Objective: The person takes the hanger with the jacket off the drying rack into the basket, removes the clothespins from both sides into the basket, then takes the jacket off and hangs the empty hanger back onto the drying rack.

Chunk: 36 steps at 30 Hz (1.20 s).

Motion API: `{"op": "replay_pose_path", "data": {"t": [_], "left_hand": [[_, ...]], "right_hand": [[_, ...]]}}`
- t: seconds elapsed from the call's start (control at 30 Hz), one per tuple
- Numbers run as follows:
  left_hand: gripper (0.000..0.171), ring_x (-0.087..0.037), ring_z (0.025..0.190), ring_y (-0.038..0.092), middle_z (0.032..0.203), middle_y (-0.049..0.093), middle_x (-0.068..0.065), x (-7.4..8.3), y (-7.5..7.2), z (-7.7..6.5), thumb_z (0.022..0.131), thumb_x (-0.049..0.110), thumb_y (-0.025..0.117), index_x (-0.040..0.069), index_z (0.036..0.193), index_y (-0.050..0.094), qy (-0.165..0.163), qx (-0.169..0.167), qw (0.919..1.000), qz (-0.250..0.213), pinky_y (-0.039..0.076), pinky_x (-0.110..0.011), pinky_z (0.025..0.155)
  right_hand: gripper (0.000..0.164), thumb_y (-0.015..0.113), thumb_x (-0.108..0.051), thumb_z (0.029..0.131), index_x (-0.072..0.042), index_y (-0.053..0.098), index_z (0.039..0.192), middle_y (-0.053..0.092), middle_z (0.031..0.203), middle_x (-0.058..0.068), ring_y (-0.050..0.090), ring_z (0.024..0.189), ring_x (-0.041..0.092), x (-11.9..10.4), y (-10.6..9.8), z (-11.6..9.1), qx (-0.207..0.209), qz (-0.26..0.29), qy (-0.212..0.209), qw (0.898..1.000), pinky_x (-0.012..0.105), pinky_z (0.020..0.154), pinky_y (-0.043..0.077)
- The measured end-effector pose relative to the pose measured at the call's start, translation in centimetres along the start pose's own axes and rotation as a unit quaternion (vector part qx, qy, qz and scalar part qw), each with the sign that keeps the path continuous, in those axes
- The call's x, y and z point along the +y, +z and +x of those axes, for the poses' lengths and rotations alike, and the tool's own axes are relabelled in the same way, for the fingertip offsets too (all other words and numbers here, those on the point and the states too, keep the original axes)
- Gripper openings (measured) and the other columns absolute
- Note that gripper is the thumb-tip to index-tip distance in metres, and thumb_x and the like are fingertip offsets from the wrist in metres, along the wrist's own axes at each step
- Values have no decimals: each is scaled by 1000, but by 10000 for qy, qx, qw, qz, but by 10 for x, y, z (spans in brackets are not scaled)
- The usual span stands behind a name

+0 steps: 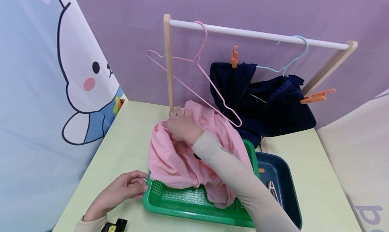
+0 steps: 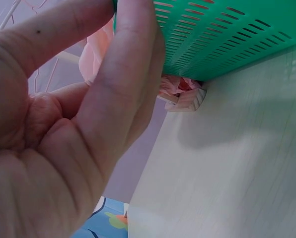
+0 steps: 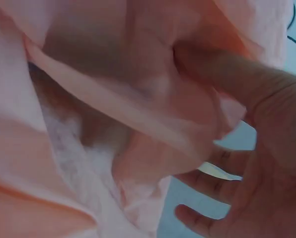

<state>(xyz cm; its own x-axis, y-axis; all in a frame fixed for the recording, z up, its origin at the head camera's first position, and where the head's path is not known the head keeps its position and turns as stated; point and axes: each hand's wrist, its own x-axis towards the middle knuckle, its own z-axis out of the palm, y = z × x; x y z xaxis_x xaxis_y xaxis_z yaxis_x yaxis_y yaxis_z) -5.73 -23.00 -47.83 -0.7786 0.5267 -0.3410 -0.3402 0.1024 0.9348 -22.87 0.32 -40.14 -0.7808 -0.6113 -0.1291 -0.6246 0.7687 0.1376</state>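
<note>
A pink garment lies bunched over a green perforated basket, its far part reaching up to the foot of the rack's left post. My right hand pinches the garment near that post; in the right wrist view the thumb presses into a fold while the lower fingers spread apart behind the cloth. At the basket's left rim, my left hand grips the edge between thumb and fingers. The left wrist view has the basket's slotted side tilted up above the table top.
A wooden rack with a white rod stands at the back. From it hang a bare pink hanger and a light blue hanger with a navy garment and orange clips. A dark blue tray with clips sits right of the basket.
</note>
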Motion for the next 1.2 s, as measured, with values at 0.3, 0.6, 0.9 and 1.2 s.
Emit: {"op": "replay_pose_path", "data": {"t": [0.3, 0.6, 0.9, 1.2], "left_hand": [[41, -18, 91, 67, 99, 66, -13, -1, 0, -1, 99, 9, 62, -15, 128, 47, 82, -51, 9999, 50, 59, -41, 79], [41, -19, 90, 67, 100, 67, -12, -1, 0, 0, 100, 9, 61, -15, 130, 46, 32, -72, 10000, 33, 60, -40, 77], [41, -19, 90, 68, 100, 66, -11, 0, 0, 1, 101, 6, 59, -17, 130, 44, 82, -70, 9999, -44, 60, -40, 77], [42, -22, 91, 68, 99, 66, -13, 2, 1, -1, 99, 8, 62, -16, 129, 46, -27, -44, 10000, 48, 59, -44, 79]], "right_hand": [[18, 65, -26, 96, -37, 78, 104, 59, 114, -1, 48, 114, 23, 3, -3, -16, 1023, -78, -158, 9946, 47, 86, 38], [26, 64, -8, 94, -29, 77, 102, 58, 125, 7, 49, 115, 31, 19, -11, -100, 1730, -442, -568, 9823, 59, 97, 36], [29, 79, -6, 85, -29, 77, 102, 55, 128, 9, 42, 122, 34, 30, 0, -181, 1491, -269, -637, 9864, 65, 106, 28], [28, 83, -6, 80, -27, 77, 96, 55, 123, 9, 44, 118, 34, 40, 35, -236, 1088, 0, -393, 9933, 69, 103, 27]]}}
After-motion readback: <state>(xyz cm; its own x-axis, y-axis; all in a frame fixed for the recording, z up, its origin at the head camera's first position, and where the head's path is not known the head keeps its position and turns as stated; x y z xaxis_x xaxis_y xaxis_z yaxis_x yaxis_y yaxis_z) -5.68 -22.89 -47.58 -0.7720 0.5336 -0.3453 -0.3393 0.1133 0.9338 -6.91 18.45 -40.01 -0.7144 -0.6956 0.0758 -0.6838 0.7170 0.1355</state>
